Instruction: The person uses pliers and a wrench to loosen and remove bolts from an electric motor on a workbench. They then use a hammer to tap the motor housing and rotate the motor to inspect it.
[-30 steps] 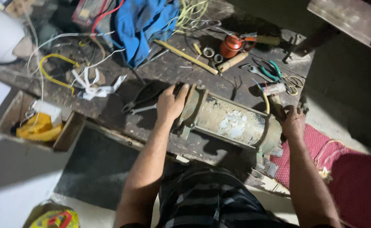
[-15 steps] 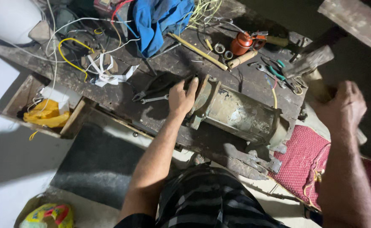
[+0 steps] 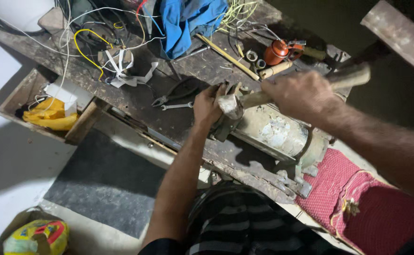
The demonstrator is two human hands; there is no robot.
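Note:
A dirty grey cylindrical motor housing (image 3: 275, 132) lies on its side on a worn wooden workbench (image 3: 136, 101). My left hand (image 3: 208, 105) presses against its left end, fingers around the end piece. My right hand (image 3: 299, 94) grips the wooden handle of a hammer (image 3: 348, 78). The hammer's metal head (image 3: 230, 105) sits at the motor's left end, right beside my left hand.
Pliers (image 3: 176, 93) and a small spanner lie left of the motor. Farther back are a blue cloth (image 3: 188, 19), tangled wires (image 3: 93, 38), an orange oil can (image 3: 277, 51) and a long stick. An open drawer (image 3: 51, 111) holds a yellow bag. A red mat (image 3: 358, 198) lies at right.
My right hand left the motor's right end, picked up the hammer and brought its head down to the motor's left end. My left hand stayed on that end.

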